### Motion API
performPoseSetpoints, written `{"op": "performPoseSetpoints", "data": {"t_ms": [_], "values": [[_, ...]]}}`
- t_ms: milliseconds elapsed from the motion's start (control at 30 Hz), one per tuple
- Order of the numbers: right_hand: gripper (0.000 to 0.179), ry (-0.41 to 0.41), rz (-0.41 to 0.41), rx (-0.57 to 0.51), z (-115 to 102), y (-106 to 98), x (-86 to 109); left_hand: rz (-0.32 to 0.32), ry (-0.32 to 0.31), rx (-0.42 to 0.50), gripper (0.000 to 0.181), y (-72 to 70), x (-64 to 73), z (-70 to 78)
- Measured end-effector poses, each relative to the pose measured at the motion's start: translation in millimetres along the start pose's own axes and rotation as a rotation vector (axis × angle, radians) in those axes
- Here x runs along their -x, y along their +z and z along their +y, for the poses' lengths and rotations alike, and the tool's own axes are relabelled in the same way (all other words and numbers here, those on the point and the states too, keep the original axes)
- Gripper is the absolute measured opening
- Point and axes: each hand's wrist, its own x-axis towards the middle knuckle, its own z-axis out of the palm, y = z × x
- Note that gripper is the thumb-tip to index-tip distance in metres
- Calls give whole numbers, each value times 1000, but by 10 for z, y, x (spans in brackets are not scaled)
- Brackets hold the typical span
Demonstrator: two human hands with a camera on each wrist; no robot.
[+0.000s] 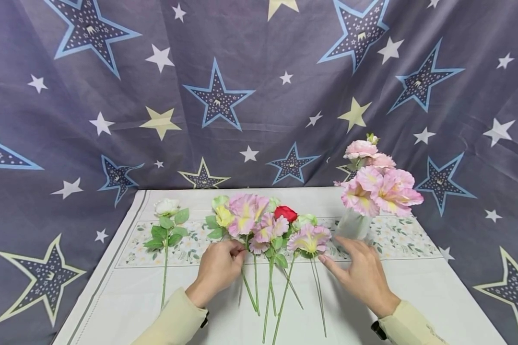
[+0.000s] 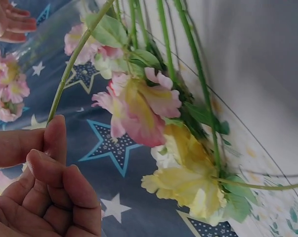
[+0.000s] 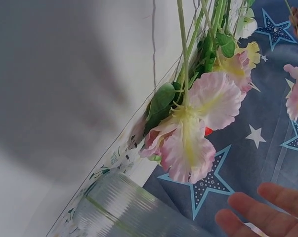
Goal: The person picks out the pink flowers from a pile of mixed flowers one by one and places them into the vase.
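Note:
My left hand (image 1: 222, 268) pinches the green stem (image 2: 69, 74) of a pink-and-yellow artificial flower (image 1: 248, 213) between thumb and forefinger. Most of that bloom is hidden by the hand in the left wrist view. Around it lie a yellow flower (image 2: 188, 177), a smaller pink flower (image 1: 271, 227) and a red rose (image 1: 286, 213), their stems pointing toward me. My right hand (image 1: 360, 275) is held with fingers extended and nothing in its grasp. It is between another pink-and-yellow flower (image 3: 188, 128) and a clear ribbed vase (image 3: 124, 202).
Pink flowers (image 1: 384, 187) stand in the vase at the back right. A white rose (image 1: 167, 207) with green leaves lies alone on the left. Beneath everything is a white tablecloth (image 1: 125, 297) with a leaf-patterned band. A star-printed curtain (image 1: 241, 38) hangs behind the table.

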Motion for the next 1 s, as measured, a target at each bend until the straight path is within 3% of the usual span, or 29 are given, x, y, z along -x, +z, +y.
{"op": "performPoseSetpoints", "data": {"t_ms": [367,1000], "values": [[53,-18,6,-39,-64,10,-23,22,66,96,11,80,-112,168],[53,-56,27,-44,-171,4,-110,3,60,227,4,124,-216,427]]}}
